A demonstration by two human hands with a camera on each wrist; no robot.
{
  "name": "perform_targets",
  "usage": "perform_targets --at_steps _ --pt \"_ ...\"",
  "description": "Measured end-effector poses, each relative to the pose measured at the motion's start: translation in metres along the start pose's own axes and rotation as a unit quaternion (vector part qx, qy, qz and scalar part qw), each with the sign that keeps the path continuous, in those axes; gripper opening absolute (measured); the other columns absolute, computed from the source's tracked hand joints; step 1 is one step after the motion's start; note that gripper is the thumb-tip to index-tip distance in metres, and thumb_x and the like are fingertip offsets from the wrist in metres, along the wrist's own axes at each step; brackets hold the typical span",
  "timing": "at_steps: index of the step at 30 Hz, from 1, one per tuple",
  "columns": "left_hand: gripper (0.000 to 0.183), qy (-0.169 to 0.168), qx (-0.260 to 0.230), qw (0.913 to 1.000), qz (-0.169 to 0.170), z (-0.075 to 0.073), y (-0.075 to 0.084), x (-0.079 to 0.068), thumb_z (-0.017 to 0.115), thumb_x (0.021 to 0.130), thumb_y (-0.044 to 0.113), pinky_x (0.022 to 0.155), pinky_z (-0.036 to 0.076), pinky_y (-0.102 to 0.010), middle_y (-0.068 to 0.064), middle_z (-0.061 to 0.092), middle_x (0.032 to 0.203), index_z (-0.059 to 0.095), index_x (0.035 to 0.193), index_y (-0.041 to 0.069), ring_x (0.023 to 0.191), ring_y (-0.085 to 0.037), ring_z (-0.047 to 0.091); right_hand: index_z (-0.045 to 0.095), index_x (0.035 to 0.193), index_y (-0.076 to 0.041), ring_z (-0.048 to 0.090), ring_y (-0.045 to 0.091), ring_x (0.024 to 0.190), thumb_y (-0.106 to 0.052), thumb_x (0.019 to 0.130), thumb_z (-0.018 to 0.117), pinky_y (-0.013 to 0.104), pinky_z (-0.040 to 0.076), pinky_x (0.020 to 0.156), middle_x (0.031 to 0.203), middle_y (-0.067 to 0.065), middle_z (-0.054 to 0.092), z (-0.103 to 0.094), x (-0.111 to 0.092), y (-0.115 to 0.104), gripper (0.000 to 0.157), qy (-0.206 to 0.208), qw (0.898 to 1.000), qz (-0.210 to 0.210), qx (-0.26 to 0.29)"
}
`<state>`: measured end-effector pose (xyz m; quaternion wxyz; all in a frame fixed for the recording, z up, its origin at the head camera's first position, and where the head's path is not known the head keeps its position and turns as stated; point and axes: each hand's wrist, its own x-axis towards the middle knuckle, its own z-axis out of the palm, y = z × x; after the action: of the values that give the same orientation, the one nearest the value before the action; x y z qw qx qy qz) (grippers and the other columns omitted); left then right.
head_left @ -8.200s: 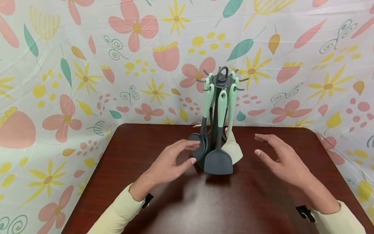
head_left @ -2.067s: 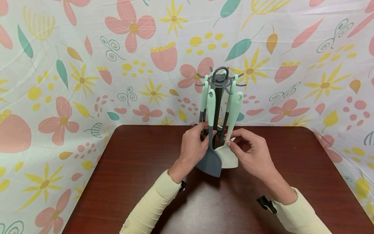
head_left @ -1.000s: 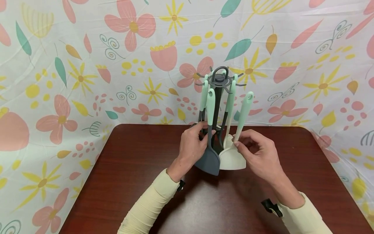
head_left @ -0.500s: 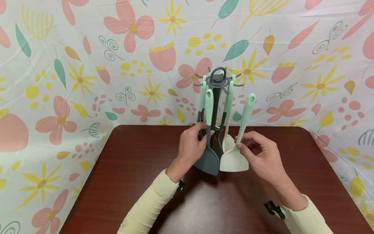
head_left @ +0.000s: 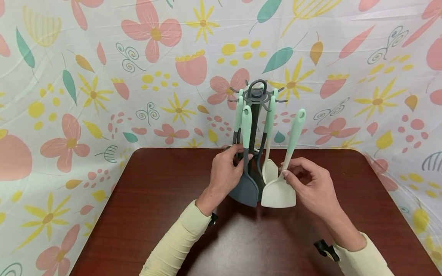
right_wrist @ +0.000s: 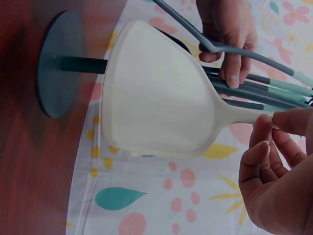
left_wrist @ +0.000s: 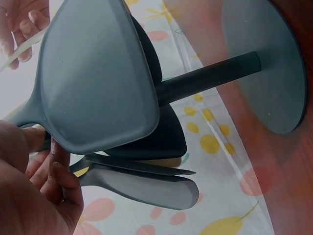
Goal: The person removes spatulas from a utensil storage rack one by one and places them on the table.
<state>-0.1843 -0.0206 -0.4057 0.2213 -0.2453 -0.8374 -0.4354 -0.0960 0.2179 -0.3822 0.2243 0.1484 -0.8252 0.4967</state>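
My right hand point(head_left: 314, 188) pinches the thin neck of a cream spatula point(head_left: 279, 193) with a mint handle. Its handle leans right, apart from the hooks, and its broad blade hangs down in front of the stand. My left hand point(head_left: 226, 170) reaches in behind the shaft of a dark grey spatula point(head_left: 244, 189), and in the right wrist view its thumb lies on the dark post point(right_wrist: 259, 92) of the utensil stand. The dark grey spatula still hangs from the hook ring point(head_left: 257, 96). Part of the left fingers is hidden behind shafts.
Several other mint-handled utensils hang round the stand, including a second cream one point(head_left: 270, 170). The stand's round base point(left_wrist: 274, 63) rests on a dark red-brown table point(head_left: 165, 191). A flower-patterned cloth point(head_left: 103, 69) hangs close behind the table.
Both hands came in from apart to the stand. The stand's hanging utensils turned; the cream spatula came off its hook, and my right hand drew it rightward and slightly down. Lately the left hand stayed put.
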Motion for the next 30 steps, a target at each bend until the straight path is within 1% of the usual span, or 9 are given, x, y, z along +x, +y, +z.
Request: perform_targets --at_steps 6,13,22,26,28,30 --pt "0.027 0.0 -0.005 1.0 0.001 0.002 0.0 0.0 0.077 0.101 0.033 0.054 0.047 -0.022 -0.004 0.079 0.112 0.075 0.123 0.017 0.061 -0.004 0.06 0.078 0.111 -0.016 0.067 0.014 0.068 0.003 0.093 0.079 0.018 0.054 0.059 0.089 0.008 0.076 -0.002 -0.004 0.005 0.026 0.003 1.0 0.01 -0.001" --pt "0.028 0.002 -0.02 0.9998 0.0 0.001 -0.001 0.0 0.077 0.101 0.031 0.053 0.047 -0.022 -0.004 0.079 0.113 0.074 0.124 0.015 0.06 -0.004 0.06 0.078 0.108 -0.016 0.065 0.011 0.067 0.004 0.092 0.08 0.018 0.052 0.058 0.086 0.006 0.075 -0.001 -0.008 0.01 0.025 0.004 1.0 0.013 -0.005" --pt "0.026 -0.002 -0.035 0.9994 -0.001 0.002 -0.002 0.0 0.077 0.1 0.029 0.054 0.048 -0.023 -0.003 0.079 0.113 0.074 0.123 0.016 0.063 -0.003 0.06 0.079 0.108 -0.009 0.066 0.016 0.066 0.004 0.093 0.079 0.018 0.053 0.058 0.084 0.008 0.075 -0.001 -0.009 0.014 0.02 0.003 1.0 0.023 -0.003" --pt "0.024 -0.003 -0.04 0.9992 -0.003 0.001 -0.001 0.0 0.078 0.1 0.027 0.054 0.048 -0.023 -0.002 0.079 0.112 0.074 0.122 0.016 0.064 -0.002 0.06 0.078 0.107 -0.011 0.067 0.018 0.066 0.003 0.094 0.078 0.018 0.053 0.058 0.085 0.01 0.076 0.0 -0.01 0.016 0.02 -0.001 1.0 0.029 0.001" --pt "0.024 -0.002 -0.043 0.9991 -0.005 0.002 -0.001 0.0 0.079 0.099 0.024 0.054 0.047 -0.023 -0.002 0.079 0.111 0.074 0.122 0.016 0.063 -0.002 0.06 0.078 0.107 -0.013 0.066 0.017 0.065 0.003 0.094 0.078 0.019 0.053 0.057 0.085 0.01 0.075 0.001 -0.01 0.016 0.02 -0.004 0.999 0.032 0.001" --pt "0.025 -0.001 -0.045 0.999 -0.006 0.001 -0.002 0.0 0.08 0.099 0.023 0.053 0.047 -0.023 -0.002 0.079 0.11 0.074 0.122 0.016 0.062 -0.003 0.06 0.078 0.106 -0.013 0.065 0.015 0.064 0.002 0.094 0.078 0.019 0.052 0.055 0.084 0.008 0.075 0.002 -0.011 0.017 0.019 -0.006 0.999 0.034 0.002"
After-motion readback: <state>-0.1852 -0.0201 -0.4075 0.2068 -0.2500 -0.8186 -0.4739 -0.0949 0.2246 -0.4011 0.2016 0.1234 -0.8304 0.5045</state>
